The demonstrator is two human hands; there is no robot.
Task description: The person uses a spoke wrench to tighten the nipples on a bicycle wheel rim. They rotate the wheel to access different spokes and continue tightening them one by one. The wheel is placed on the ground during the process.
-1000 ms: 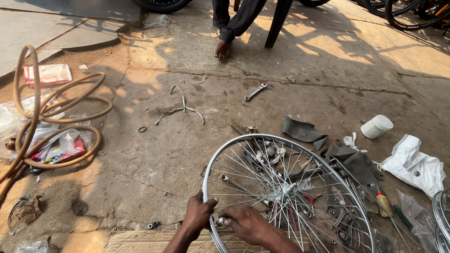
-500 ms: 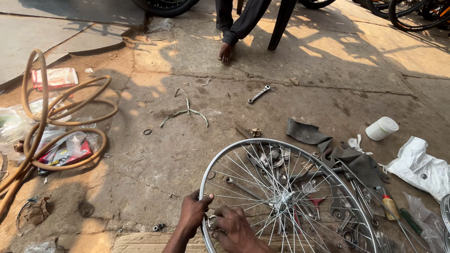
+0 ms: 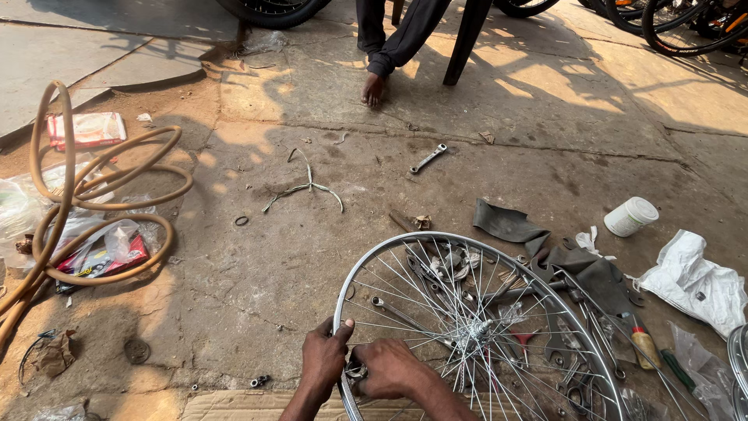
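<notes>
A: We log the spoked wheel rim (image 3: 467, 257) lying flat on the concrete, near and right of centre. Hands?

B: Our left hand (image 3: 325, 360) is clamped on the rim's near-left edge, thumb over the top. Our right hand (image 3: 389, 366) is curled just beside it, fingers closed among the spokes; we cannot tell what it pinches.

A: Surroundings?

B: Tan hose (image 3: 101, 210) coiled far left, spanner (image 3: 428, 158) farther off, white tub (image 3: 631, 216) right.
</notes>
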